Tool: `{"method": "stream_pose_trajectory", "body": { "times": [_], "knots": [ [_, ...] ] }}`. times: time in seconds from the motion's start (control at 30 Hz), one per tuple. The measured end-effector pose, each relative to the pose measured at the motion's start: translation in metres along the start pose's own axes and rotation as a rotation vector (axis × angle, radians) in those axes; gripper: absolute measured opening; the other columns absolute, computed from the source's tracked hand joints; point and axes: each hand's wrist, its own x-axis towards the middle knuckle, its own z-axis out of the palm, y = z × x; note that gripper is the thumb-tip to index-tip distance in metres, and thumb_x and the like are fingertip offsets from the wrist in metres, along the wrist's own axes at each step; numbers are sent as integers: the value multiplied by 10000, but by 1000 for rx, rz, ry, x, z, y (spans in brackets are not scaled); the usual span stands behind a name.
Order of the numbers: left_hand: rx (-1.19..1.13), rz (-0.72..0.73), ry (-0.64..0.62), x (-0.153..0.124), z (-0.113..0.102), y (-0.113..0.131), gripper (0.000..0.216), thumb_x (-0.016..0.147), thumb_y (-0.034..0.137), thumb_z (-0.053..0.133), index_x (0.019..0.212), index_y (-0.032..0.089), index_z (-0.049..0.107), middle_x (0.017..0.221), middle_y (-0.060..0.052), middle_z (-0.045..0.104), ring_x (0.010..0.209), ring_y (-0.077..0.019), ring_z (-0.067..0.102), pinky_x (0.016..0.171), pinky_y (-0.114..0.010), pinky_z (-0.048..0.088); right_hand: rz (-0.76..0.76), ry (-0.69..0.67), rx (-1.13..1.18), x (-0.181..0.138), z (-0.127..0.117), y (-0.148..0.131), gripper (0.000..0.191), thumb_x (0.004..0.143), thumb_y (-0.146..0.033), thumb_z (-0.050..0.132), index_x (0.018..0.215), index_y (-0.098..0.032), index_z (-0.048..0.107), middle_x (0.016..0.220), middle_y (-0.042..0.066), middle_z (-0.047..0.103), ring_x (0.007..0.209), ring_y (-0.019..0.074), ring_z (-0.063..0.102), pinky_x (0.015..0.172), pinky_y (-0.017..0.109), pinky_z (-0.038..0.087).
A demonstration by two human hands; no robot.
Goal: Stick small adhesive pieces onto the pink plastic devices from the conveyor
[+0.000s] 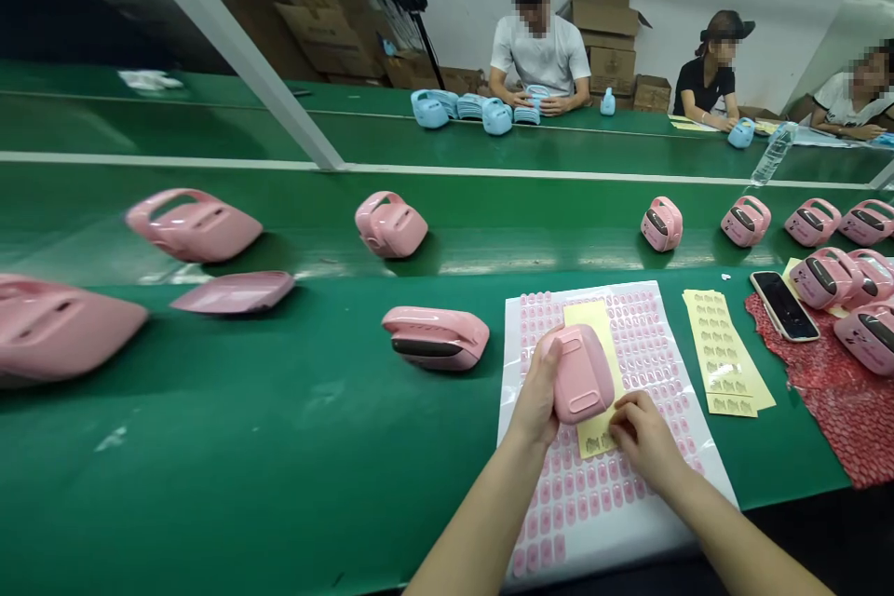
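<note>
My left hand (536, 396) is wrapped round a pink plastic housing (581, 374), holding it upright over a white sheet of pink stickers (649, 345). My right hand (641, 440) has its fingers pinched together on a yellow backing strip (593, 433) lying on that sheet, just below the housing. What the fingertips pinch is too small to name. Another pink housing (437, 337) lies on the green table to the left.
Yellow sticker strips (723, 354), a phone (783, 304) and a red cloth (838, 391) with pink housings (828, 277) lie to the right. More pink housings (391, 223) sit on the green belt (489, 223). Across it, three people work with blue housings (497, 115); cardboard boxes stand behind.
</note>
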Motion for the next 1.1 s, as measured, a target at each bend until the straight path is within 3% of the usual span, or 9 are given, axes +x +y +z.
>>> {"method": "stream_pose_trajectory", "body": {
  "times": [0.23, 0.37, 0.5, 0.67, 1.1],
  "knots": [
    [93, 50, -13, -1, 7, 3, 683, 539, 576, 680, 1078, 186, 523, 951, -49, 600, 809, -199, 566, 652, -272, 446, 142, -299, 318, -2, -38, -12, 23, 714, -193, 522, 696, -184, 510, 766, 24, 504, 693, 152, 488, 641, 292, 394],
    [154, 60, -18, -4, 10, 4, 730, 506, 624, 669, 1072, 187, 522, 1021, -73, 590, 877, -231, 561, 684, -291, 450, 110, -334, 492, 6, -65, -30, 124, 744, -306, 520, 721, -187, 492, 763, 15, 500, 662, 136, 453, 608, 275, 362],
    [248, 98, -61, -7, 12, 2, 725, 507, 636, 659, 1070, 198, 530, 1085, -84, 577, 972, -254, 534, 765, -306, 433, -20, -235, 333, 32, -86, -65, 97, 754, -279, 523, 727, -186, 521, 735, 0, 467, 682, 137, 439, 633, 274, 352],
    [281, 86, -134, -7, 12, -2, 780, 520, 636, 650, 1135, 187, 482, 1123, -112, 553, 1020, -285, 521, 835, -348, 411, 0, -301, 26, 61, -89, -96, 69, 703, -144, 561, 640, -166, 544, 683, -20, 411, 629, 117, 409, 617, 256, 353],
    [249, 62, -145, -4, 7, -5, 755, 556, 617, 644, 1155, 197, 457, 1219, -129, 493, 1114, -307, 459, 882, -377, 395, 94, -339, 8, 66, -79, -94, 78, 691, -137, 571, 619, -156, 546, 657, -35, 401, 595, 102, 391, 570, 232, 323]
  ]
}}
